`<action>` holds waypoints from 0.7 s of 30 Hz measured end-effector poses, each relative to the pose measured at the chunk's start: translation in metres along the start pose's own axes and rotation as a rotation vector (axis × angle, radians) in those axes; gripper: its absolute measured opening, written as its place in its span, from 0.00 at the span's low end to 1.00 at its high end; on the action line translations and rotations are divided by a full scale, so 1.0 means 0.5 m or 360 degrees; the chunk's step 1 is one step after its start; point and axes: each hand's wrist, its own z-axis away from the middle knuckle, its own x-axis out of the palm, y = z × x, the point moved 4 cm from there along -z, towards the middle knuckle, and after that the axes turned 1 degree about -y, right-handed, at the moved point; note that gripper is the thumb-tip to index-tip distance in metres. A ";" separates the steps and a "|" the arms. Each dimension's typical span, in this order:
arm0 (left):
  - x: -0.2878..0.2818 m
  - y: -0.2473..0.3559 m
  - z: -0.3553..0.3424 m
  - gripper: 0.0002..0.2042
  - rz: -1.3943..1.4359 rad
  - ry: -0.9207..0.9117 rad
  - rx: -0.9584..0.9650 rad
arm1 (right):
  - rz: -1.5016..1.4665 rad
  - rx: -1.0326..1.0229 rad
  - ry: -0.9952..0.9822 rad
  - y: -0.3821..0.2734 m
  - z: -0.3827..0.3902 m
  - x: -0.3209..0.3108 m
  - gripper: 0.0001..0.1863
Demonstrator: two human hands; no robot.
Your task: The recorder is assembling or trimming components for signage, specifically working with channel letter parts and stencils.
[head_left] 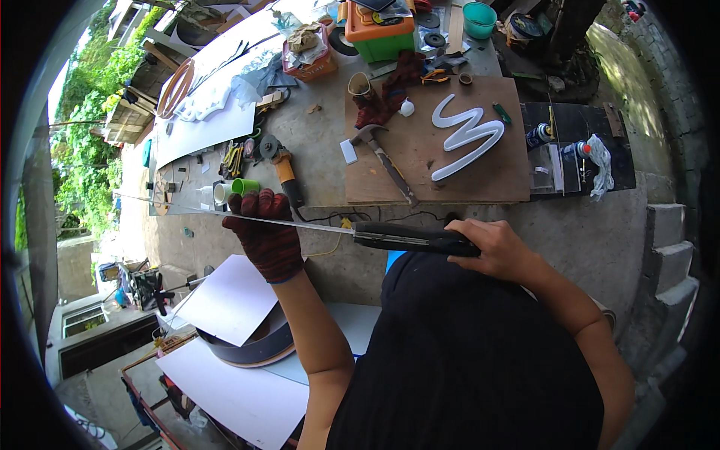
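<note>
My left hand [261, 232], in a red-and-black glove, closes around a long thin pale strip [322, 225] that reaches leftward. My bare right hand [484, 247] grips a long black tool [394, 236], which meets the strip's right end; I cannot make out which kind of tool it is. Just beyond my hands on the workbench lie an angle grinder [281, 165], green and white cups [244, 187], and a hammer [390, 165] on a brown board [480, 184]. A white squiggle-shaped piece [487, 135] rests on that board.
Spray cans [538, 136], an orange-green box [379, 41], a spare glove [375, 109] and white sheets [184, 150] crowd the bench. Below left, more white sheets [225, 397] lie on and around a dark round drum [247, 352]. Concrete steps [667, 255] stand at the right.
</note>
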 end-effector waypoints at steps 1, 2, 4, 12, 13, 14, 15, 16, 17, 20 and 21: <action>0.017 -0.002 0.002 0.20 0.0035 -0.0201 -0.0016 | 0.0013 -0.0012 0.0017 -0.001 0.002 -0.001 0.24; 0.021 -0.003 0.005 0.20 0.0030 -0.0198 -0.0017 | 0.0008 -0.0012 0.0016 -0.001 0.003 -0.001 0.24; 0.016 -0.004 0.012 0.20 0.0016 0.0045 0.0007 | 0.0057 -0.0021 0.0016 -0.002 0.006 -0.002 0.24; 0.050 -0.026 0.034 0.17 -0.0087 0.0091 0.0023 | -0.0234 0.0051 -0.0159 0.040 0.023 0.015 0.26; 0.049 -0.030 0.038 0.17 -0.0166 0.0188 0.0024 | -0.0300 0.0087 -0.0197 0.044 0.024 0.016 0.26; 0.046 -0.034 0.039 0.18 -0.0126 0.0171 0.0025 | -0.0292 0.0070 -0.0210 0.043 0.023 0.014 0.26; 0.044 -0.037 0.036 0.18 -0.0124 0.0173 0.0047 | -0.0367 0.0168 -0.0268 0.047 0.024 0.015 0.26; 0.044 -0.043 0.030 0.20 -0.0196 0.0167 0.0020 | -0.0439 0.0268 -0.0325 0.052 0.025 0.017 0.26; 0.044 -0.046 0.026 0.21 -0.0268 0.0162 -0.0007 | -0.0429 0.0252 -0.0337 0.050 0.024 0.016 0.26; 0.026 -0.050 0.018 0.21 -0.0292 0.0263 -0.0017 | -0.0510 0.0368 -0.0389 0.061 0.028 0.022 0.26; 0.017 -0.052 0.016 0.20 -0.0330 0.0332 -0.0038 | -0.0507 0.0406 -0.0383 0.068 0.030 0.027 0.26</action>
